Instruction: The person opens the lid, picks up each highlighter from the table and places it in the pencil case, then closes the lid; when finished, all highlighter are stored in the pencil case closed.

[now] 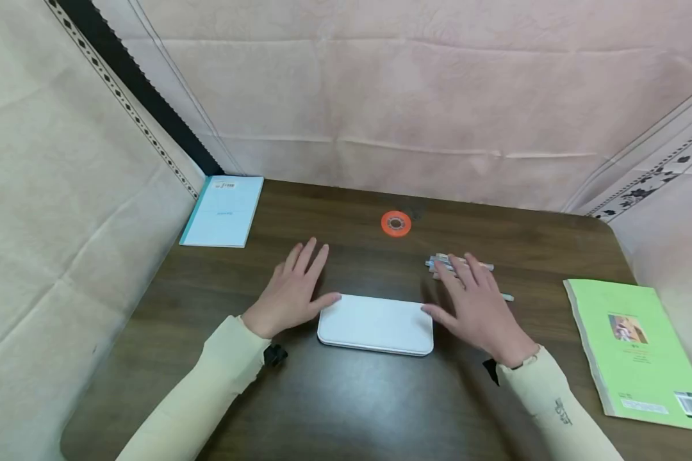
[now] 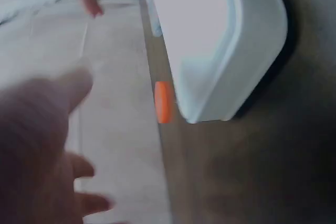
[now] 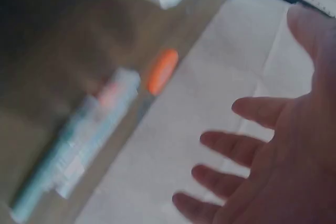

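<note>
White case (image 1: 376, 325), one of it, lies flat on the dark wooden table (image 1: 346, 410), closed, long side toward the person, between two hands. Nearest of all are two cream sleeves, the left one (image 1: 190, 390) and the right one (image 1: 559, 403), the right bearing one small dark mark; one black device shows at each wrist.

The left hand (image 1: 288, 291) is wide open, fingers spread, holding nothing; it hovers above the case's left end, its thumb apart from the case in the left wrist view. The right hand (image 1: 473, 304) is likewise open and free of any hold, its thumb apart from the case's right end.

To the right, near the table edge, lies one green book (image 1: 640, 384), with one barcode and one small picture on its cover. Under the right hand's fingers is one bundle of pens (image 3: 81, 137); blur and the hand keep me from counting them.

Farther on sits one orange ring-shaped reel (image 1: 387, 224), flat on the table. At the far left corner lies one light blue notebook (image 1: 222, 224) with a teal spine and one barcode label. Beyond, pale cloth (image 1: 380, 96) hangs on three sides, with one black strip (image 1: 144, 89) at the far left corner
</note>
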Demonstrator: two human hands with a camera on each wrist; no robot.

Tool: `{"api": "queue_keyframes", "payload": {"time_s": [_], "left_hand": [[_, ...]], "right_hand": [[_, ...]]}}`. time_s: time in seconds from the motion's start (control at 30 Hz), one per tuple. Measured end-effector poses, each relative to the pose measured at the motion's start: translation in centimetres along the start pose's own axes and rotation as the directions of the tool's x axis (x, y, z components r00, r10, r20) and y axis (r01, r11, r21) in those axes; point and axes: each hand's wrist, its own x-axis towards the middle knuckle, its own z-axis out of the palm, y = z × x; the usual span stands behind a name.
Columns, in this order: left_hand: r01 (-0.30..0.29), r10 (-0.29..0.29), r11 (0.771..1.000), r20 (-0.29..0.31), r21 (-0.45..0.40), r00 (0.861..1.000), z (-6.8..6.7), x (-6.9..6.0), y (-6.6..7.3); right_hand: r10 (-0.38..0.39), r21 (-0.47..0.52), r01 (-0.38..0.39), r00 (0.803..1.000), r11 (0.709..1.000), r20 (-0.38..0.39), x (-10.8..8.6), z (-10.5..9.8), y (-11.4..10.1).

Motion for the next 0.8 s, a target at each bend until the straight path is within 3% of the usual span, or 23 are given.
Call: {"api": "queue_keyframes", "payload": {"time_s": [0.13,0.23,0.5,0.63,0.8], "left_hand": [[-0.011,0.026,0.993,0.136,-0.114,0.990,1.5,-1.2,-0.9],[-0.028,0.058,0.987,0.189,-0.158,0.980,2.9,-2.2,-1.3],[-0.140,0.186,0.942,0.127,-0.306,0.974,5.6,-2.8,-1.4],[-0.164,0.204,0.928,0.090,-0.335,0.975,5.9,-2.5,-1.3],[-0.152,0.198,0.922,0.096,-0.355,0.975,5.8,-2.2,-1.1]], "right_hand": [[-0.116,-0.020,0.117,0.993,0.993,0.031,-1.0,1.6,-0.8],[-0.160,-0.020,0.162,0.985,0.987,0.069,-1.4,2.7,-1.5],[-0.176,0.016,0.176,0.975,0.984,0.135,-1.2,4.0,-2.3],[-0.213,-0.008,0.215,0.968,0.976,0.131,-0.8,3.9,-2.3],[-0.235,-0.019,0.239,0.963,0.971,0.128,-0.4,3.9,-2.3]]}}
